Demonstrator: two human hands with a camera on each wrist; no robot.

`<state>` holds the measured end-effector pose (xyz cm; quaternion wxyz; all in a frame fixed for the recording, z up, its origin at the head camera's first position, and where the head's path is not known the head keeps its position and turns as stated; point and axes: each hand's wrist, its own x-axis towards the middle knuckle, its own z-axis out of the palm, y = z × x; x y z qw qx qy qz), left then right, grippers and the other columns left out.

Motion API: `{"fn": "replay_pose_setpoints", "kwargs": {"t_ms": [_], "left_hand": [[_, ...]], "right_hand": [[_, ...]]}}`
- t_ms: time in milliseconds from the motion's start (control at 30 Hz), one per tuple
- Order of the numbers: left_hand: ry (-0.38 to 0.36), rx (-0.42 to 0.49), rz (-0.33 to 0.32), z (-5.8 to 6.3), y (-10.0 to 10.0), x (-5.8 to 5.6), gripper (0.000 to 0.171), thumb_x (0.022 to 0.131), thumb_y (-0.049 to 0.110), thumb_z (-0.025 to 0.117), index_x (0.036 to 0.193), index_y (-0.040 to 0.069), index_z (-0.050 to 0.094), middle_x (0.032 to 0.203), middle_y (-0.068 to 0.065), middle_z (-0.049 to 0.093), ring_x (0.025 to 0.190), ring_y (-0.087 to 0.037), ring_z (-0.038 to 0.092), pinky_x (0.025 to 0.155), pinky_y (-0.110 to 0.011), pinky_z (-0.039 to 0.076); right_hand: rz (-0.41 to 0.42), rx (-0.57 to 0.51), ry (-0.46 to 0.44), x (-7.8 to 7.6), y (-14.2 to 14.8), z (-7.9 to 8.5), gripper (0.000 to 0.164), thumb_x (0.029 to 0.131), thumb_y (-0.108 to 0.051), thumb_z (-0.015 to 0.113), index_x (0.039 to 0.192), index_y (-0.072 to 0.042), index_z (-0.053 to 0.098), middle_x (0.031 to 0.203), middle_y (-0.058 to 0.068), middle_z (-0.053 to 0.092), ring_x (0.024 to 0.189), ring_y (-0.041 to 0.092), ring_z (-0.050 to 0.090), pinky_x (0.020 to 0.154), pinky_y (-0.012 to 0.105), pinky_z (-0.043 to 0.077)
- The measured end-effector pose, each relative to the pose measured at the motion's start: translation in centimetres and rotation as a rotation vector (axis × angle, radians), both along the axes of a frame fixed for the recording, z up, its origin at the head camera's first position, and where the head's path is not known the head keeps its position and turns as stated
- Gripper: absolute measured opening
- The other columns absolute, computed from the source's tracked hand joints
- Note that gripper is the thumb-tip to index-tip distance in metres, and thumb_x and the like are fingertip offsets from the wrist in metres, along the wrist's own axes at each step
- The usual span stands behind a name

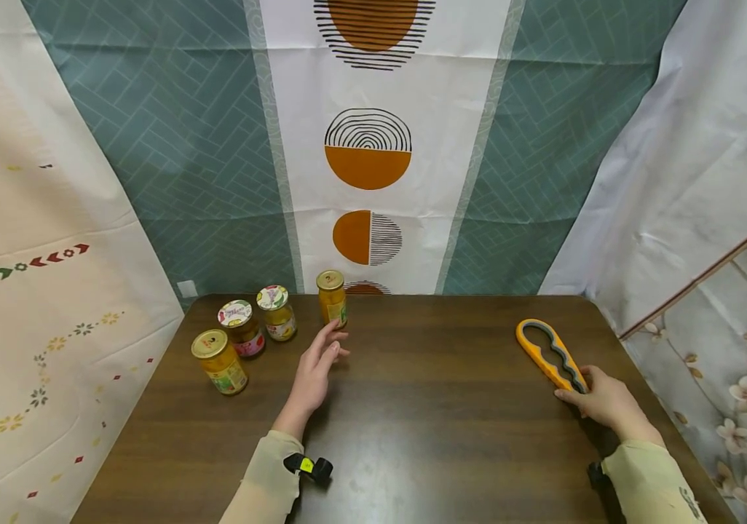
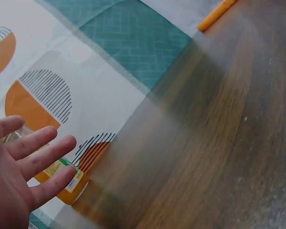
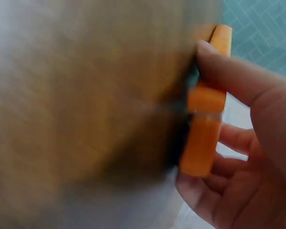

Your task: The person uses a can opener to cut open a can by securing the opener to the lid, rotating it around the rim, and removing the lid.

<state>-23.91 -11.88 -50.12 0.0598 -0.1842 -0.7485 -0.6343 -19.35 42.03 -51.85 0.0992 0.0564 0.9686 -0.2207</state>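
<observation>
My left hand (image 1: pixel 314 370) reaches over the table with its fingers extended and spread. Its fingertips overlap the lower part of a yellow jar with a gold lid (image 1: pixel 330 297) at the back edge. In the left wrist view the same jar (image 2: pixel 76 187) shows behind the spread fingers (image 2: pixel 51 186). On the right side, my right hand (image 1: pixel 609 402) holds the near end of an orange jar opener (image 1: pixel 537 355) with a grey wavy inner edge. The right wrist view has the thumb on one side of the opener (image 3: pixel 200 148) and the fingers on the other.
Several jars stand at the table's left: a yellow one with a gold lid (image 1: pixel 228 375), a dark one with a pink label (image 1: pixel 250 343) and one with a patterned lid (image 1: pixel 279 324). Patterned cloths hang behind and beside the brown table (image 1: pixel 426 393).
</observation>
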Motion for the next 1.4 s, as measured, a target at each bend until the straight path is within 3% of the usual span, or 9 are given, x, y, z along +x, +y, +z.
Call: {"fn": "replay_pose_setpoints", "kwargs": {"t_ms": [200,367,500,667,767,1033,1200,1400], "left_hand": [[0.007,0.019,0.003,0.2,0.1,-0.1,0.041,0.108,0.013,0.040,0.149,0.006,0.038,0.122,-0.024,0.062,0.099,-0.048,0.060,0.089,-0.070,0.044],[0.013,0.007,0.003,0.2,0.2,-0.2,0.041,0.107,0.010,0.039,0.148,0.005,0.038,0.119,-0.025,0.063,0.097,-0.048,0.060,0.088,-0.069,0.045],[0.007,0.005,0.001,0.1,0.2,-0.2,0.041,0.108,0.011,0.040,0.148,0.004,0.038,0.117,-0.024,0.064,0.096,-0.047,0.061,0.088,-0.069,0.045],[-0.015,-0.003,0.006,-0.1,0.1,0.1,0.041,0.108,0.013,0.039,0.148,0.005,0.038,0.117,-0.023,0.064,0.096,-0.046,0.062,0.089,-0.067,0.046],[-0.019,-0.009,0.011,-0.2,0.1,0.2,0.041,0.108,0.012,0.039,0.148,0.006,0.038,0.117,-0.022,0.064,0.096,-0.045,0.062,0.089,-0.067,0.047],[-0.002,0.026,0.027,-0.1,-0.2,-0.1,0.041,0.108,0.011,0.039,0.148,0.002,0.038,0.117,-0.029,0.062,0.095,-0.048,0.061,0.087,-0.069,0.046],[0.000,0.023,0.046,0.2,-0.6,-0.2,0.041,0.107,0.010,0.038,0.148,0.002,0.037,0.117,-0.027,0.063,0.096,-0.047,0.062,0.087,-0.069,0.045],[-0.004,0.019,0.080,0.3,-1.1,-0.4,0.042,0.108,0.012,0.038,0.148,0.000,0.036,0.117,-0.025,0.063,0.098,-0.045,0.061,0.088,-0.068,0.045]], "right_hand": [[0.032,-0.032,-0.039,-1.2,-0.2,0.6,0.069,0.081,-0.034,0.075,0.117,0.014,0.041,0.070,0.009,0.062,0.058,0.021,0.059,0.060,0.040,0.050],[-0.071,-0.026,-0.029,-1.5,-0.2,-0.5,0.067,0.077,-0.023,0.068,0.122,0.015,0.035,0.088,0.025,0.058,0.067,0.031,0.058,0.057,0.044,0.048],[-0.196,-0.044,0.077,-1.3,-1.1,-1.7,0.075,0.081,-0.025,0.065,0.136,0.014,0.033,0.111,0.035,0.056,0.087,0.043,0.056,0.068,0.054,0.046],[-0.360,-0.216,0.273,-1.5,-3.8,-2.1,0.061,0.087,-0.019,0.060,0.137,0.008,0.038,0.112,0.031,0.055,0.093,0.044,0.054,0.074,0.056,0.044],[-0.401,-0.316,0.342,-1.8,-5.6,-1.4,0.060,0.089,-0.016,0.056,0.142,0.004,0.036,0.116,0.029,0.053,0.095,0.043,0.051,0.077,0.055,0.042],[-0.375,-0.491,0.498,-2.6,-9.6,2.5,0.059,0.088,-0.008,0.054,0.146,-0.012,0.042,0.112,0.016,0.050,0.093,0.032,0.043,0.074,0.044,0.033],[-0.340,-0.546,0.564,-2.6,-11.0,4.3,0.062,0.087,-0.003,0.055,0.146,-0.018,0.043,0.111,0.015,0.051,0.097,0.027,0.045,0.079,0.043,0.033],[-0.294,-0.547,0.614,-2.0,-11.7,6.2,0.065,0.086,-0.001,0.055,0.146,-0.024,0.044,0.104,0.015,0.053,0.089,0.025,0.046,0.076,0.042,0.035]]}}
